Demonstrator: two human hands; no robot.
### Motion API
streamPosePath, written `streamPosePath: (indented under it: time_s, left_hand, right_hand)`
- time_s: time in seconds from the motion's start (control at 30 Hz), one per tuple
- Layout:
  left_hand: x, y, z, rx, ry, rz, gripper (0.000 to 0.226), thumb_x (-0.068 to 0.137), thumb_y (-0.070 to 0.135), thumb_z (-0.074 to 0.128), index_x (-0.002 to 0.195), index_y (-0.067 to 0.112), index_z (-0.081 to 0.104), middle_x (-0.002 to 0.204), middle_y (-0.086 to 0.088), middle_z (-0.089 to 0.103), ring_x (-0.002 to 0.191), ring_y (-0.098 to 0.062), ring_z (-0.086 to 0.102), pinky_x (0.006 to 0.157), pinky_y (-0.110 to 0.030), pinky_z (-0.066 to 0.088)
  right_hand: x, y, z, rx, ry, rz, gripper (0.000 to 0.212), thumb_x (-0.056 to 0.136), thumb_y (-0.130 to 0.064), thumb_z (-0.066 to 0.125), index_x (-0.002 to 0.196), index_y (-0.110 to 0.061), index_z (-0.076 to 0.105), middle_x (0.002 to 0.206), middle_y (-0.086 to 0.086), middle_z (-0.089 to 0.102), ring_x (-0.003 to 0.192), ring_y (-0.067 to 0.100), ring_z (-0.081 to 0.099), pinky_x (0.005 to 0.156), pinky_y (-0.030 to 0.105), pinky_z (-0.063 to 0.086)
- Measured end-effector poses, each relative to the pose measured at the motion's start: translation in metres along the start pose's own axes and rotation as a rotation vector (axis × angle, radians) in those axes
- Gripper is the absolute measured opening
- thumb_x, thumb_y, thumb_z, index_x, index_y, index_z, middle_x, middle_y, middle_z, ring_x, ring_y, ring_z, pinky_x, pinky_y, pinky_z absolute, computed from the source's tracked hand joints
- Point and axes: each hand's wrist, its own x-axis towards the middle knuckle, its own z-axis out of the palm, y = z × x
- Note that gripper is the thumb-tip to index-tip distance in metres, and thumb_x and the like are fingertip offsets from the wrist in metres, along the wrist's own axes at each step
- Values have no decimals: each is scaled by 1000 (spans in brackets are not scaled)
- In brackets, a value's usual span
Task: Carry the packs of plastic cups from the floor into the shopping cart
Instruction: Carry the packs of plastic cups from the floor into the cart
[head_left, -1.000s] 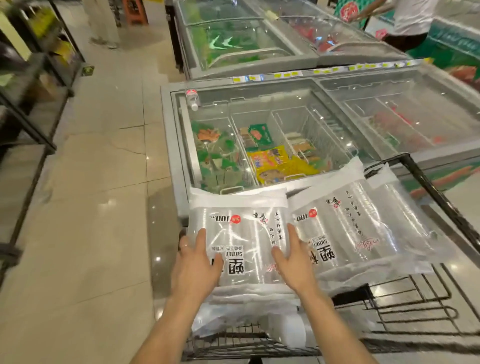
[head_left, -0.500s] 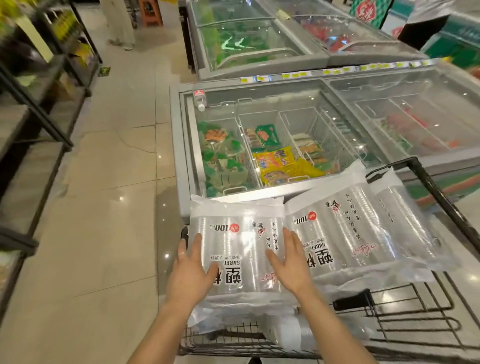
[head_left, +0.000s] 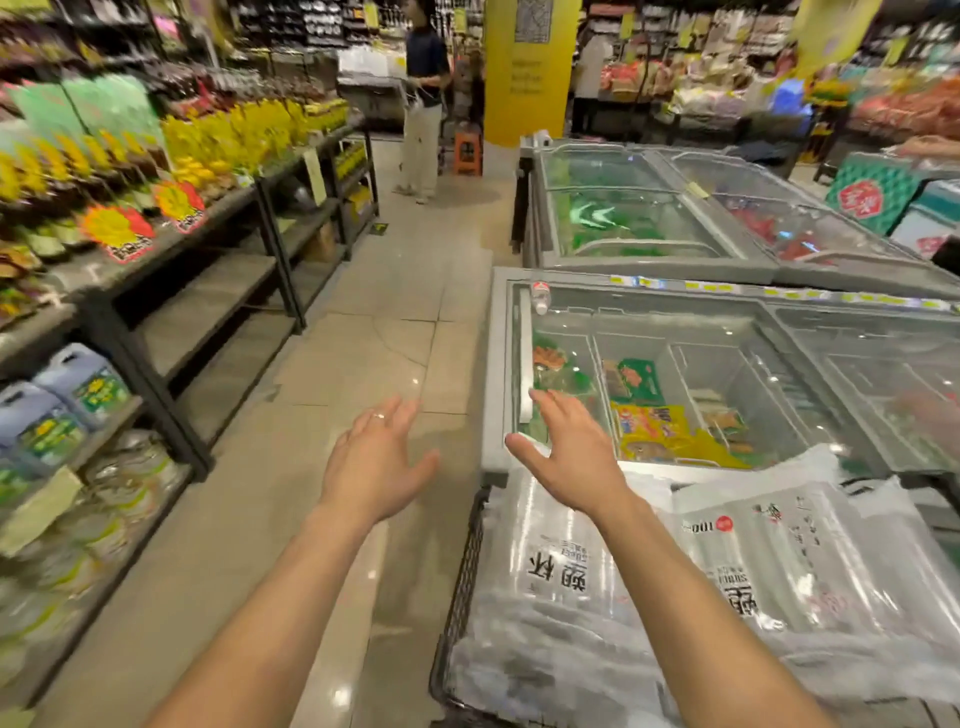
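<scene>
Both hands were lifted off the two clear plastic packs of cups (head_left: 561, 597) since the earlier frame, and the view was tilted up the aisle. Left hand (head_left: 376, 467) is held over the beige tiled floor (head_left: 363, 343), left of the black wire shopping cart (head_left: 463, 582), fingers spread, nothing held. Right hand (head_left: 569, 460) is raised before the grey glass-topped chest freezer (head_left: 497, 364), fingers spread, nothing held. Packs are laid flat side by side in the cart, near right.

2 cup packs (head_left: 561, 561) flat atop cart (head_left: 460, 587)
</scene>
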Motion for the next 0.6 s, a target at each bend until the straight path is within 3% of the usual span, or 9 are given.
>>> streamPosePath:
  time_s: [0.1, 0.3, 0.4, 0.53, 0.6]
  left_hand:
    - [-25, -50, -57, 90, 79, -40, 74, 87, 58, 51, 149, 23, 30, 155, -4, 33, 141, -25, 30, 113, -40, 31]
    - [-124, -183, -168, 234, 193, -207, 79, 82, 65, 45, 150, 27, 30, 156, -2, 31, 142, -22, 30, 111, -39, 35]
    - [-193, -247, -217, 286, 206, -343, 86, 75, 70, 32, 149, 26, 32, 154, -2, 34, 140, -24, 33, 107, -40, 37]
    - [-296, -323, -266, 366, 235, -554, 82, 79, 67, 37, 148, 24, 34, 153, -5, 36, 138, -27, 35, 106, -43, 39]
    - [-354, -350, -286, 372, 253, -659, 92, 71, 71, 26, 147, 22, 37, 151, -6, 39, 137, -27, 37, 106, -43, 39]
  right_hand:
    - [10, -78, 2, -80, -17, -144, 89, 79, -75, 26, 153, -25, 24, 159, 5, 26, 147, 25, 17, 118, 43, 19]
    - [1, -256, 38, -82, -53, -425, 82, 83, -70, 34, 152, -27, 25, 158, 2, 26, 148, 25, 15, 117, 47, 20]
    - [-14, -350, 69, -74, -89, -568, 76, 90, -65, 45, 153, -29, 22, 160, 1, 23, 149, 26, 13, 118, 44, 18]
    - [-46, -473, 117, -58, -145, -777, 94, 73, -79, 19, 153, -30, 23, 159, 4, 26, 147, 29, 17, 117, 44, 21]
    - [-64, -532, 143, -32, -182, -869, 95, 72, -79, 17, 153, -30, 23, 159, 5, 26, 147, 28, 18, 117, 44, 21]
